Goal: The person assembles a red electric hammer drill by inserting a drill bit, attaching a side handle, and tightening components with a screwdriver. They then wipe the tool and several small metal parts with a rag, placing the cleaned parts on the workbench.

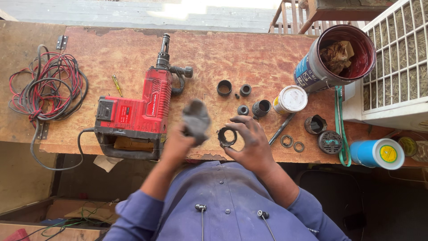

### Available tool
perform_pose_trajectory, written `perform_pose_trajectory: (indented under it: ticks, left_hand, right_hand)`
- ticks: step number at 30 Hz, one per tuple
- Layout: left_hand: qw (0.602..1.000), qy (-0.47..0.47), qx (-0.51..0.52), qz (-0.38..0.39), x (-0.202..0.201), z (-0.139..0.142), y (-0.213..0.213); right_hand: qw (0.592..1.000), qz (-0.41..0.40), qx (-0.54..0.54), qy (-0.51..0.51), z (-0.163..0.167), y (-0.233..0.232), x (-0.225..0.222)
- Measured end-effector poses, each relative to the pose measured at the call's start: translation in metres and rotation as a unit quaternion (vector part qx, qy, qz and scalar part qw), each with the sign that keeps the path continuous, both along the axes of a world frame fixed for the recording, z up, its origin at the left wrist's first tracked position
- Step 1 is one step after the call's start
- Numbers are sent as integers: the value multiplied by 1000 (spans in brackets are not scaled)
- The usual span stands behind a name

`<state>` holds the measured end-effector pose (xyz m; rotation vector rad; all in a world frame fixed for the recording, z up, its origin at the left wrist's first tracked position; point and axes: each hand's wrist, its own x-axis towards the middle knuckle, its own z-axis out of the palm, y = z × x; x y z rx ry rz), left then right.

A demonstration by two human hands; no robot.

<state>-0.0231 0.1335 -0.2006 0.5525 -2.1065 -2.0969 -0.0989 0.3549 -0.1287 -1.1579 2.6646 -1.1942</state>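
My left hand grips a dirty grey rag, which is blurred, just above the near edge of the wooden workbench. My right hand pinches a black ring-shaped part beside the rag. A red rotary hammer drill lies on the bench to the left of my hands, its chuck pointing away from me. Several small black rings and sleeves lie on the bench beyond my right hand.
A tangle of red and black cables lies at the left. At the right are a small white-lidded tin, a dark red bucket with rags, a blue roll, a round black grille, washers and a white wire cage.
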Motion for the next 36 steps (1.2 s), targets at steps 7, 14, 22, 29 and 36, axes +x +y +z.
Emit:
perform_pose_trajectory:
  ticks: [7, 14, 22, 29, 36]
  left_hand:
    - [987, -29, -52, -149, -5, 2, 34]
    - [985, 28, -126, -114, -2, 32, 31]
    - [989, 70, -78, -100, 15, 12, 33]
    - [986, 73, 146, -31, 12, -7, 31]
    - [998, 65, -3, -19, 14, 30, 35]
  right_hand:
    - [983, 32, 127, 129, 21, -13, 7]
    - [988, 19, -40, -149, -20, 4, 6]
    - [656, 68, -221, -719, -118, 19, 6]
    - [569, 89, -382, -723, -114, 18, 1]
    - [464, 90, -473, -743, -63, 18, -7]
